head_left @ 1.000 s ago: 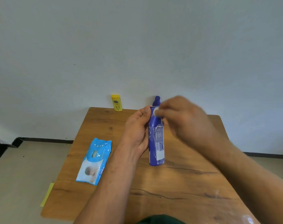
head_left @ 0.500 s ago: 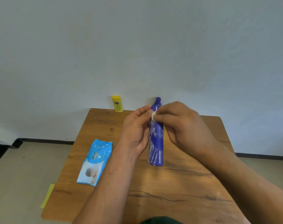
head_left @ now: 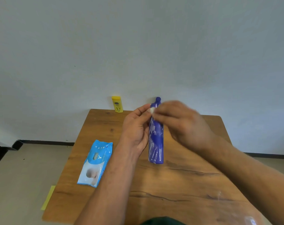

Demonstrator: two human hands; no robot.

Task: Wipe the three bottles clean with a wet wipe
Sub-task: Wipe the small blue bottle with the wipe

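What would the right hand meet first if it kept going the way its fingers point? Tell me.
The right hand points left, pinching a white wipe against the blue bottle, so it meets the bottle's neck at once; past it is the left hand.

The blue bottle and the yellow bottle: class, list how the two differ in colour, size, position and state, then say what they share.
The blue bottle is tall and slim; the yellow bottle looks shorter and squatter. The blue one is gripped by the left hand while the right hand presses a white wipe near its neck; the yellow one stands untouched at the table's far edge by the wall. Both are upright and capped.
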